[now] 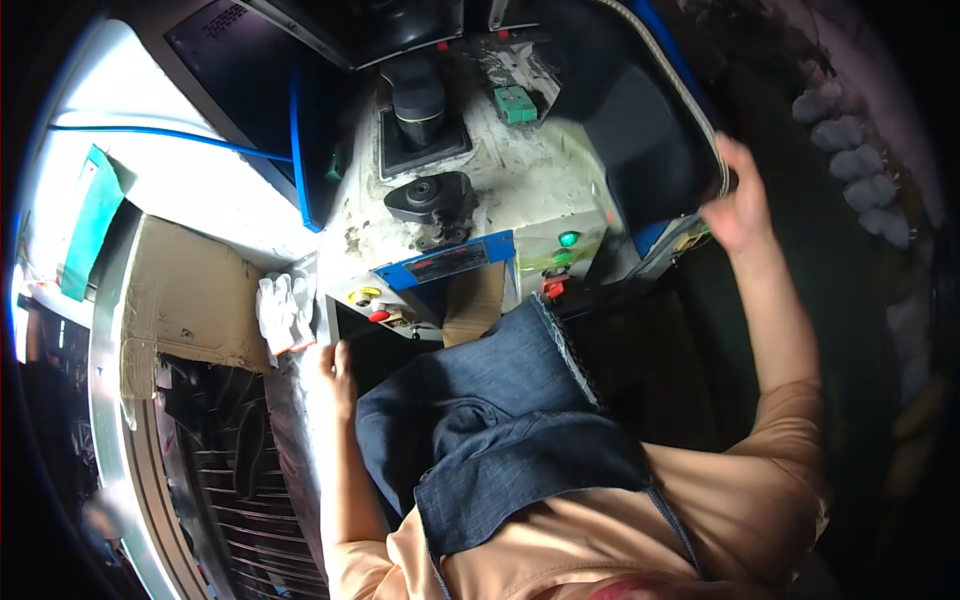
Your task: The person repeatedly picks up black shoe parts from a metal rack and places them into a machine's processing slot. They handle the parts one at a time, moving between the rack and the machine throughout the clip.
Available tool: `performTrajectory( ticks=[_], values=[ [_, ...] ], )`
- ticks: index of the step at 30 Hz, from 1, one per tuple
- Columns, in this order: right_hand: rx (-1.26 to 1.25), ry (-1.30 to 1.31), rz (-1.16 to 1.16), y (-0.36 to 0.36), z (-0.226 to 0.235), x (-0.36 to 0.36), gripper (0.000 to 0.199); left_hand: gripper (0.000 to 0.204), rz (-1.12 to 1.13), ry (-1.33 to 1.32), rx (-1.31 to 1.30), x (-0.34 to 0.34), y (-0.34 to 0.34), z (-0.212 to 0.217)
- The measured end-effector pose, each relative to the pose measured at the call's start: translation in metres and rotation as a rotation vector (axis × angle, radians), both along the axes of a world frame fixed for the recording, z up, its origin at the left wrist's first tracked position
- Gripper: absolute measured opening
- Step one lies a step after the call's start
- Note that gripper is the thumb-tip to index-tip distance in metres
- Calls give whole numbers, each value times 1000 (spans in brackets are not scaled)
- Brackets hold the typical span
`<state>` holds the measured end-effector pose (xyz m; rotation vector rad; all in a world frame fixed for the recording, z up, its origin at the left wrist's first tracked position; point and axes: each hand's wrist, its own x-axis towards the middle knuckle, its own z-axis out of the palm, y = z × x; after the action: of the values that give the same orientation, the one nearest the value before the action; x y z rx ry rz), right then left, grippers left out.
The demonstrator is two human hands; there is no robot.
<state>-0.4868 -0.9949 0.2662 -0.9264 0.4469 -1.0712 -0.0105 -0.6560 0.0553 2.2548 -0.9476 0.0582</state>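
Note:
My right hand (738,200) is raised at the right side of the machine, its fingers and thumb apart at the pale ribbed edging of a large dark curved panel (640,120). Whether it bears on that edging I cannot tell. Low on the left, my left hand (335,378) is beside the machine's front corner, close to a pair of white knit gloves (286,312) with orange cuffs. Its fingers look loosely extended, partly lost in glare, and nothing shows in them. A dark blue denim apron (480,400) covers my lap.
The worn pale machine (535,180) carries a black post (418,100), a black knob base (430,200), a green block (516,104), a lit green button (569,239) and red switches. At left are cardboard (190,290), a slatted dark rack (245,500) and a blue hose (170,137).

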Motion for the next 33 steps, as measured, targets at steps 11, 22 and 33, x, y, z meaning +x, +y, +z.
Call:
performTrajectory(
  ticks=[11,22,33],
  values=[
    [-494,1045,-423,-226,29,83,71,24,198,-242,157,22,59,-64],
    [-649,1562,-298,-256,-18,110,78,26,229,-248,199,19,60,-58],
    [-567,1623,-154,-270,-3,109,80,25,218,-259,207,21,58,-61]
  ],
)
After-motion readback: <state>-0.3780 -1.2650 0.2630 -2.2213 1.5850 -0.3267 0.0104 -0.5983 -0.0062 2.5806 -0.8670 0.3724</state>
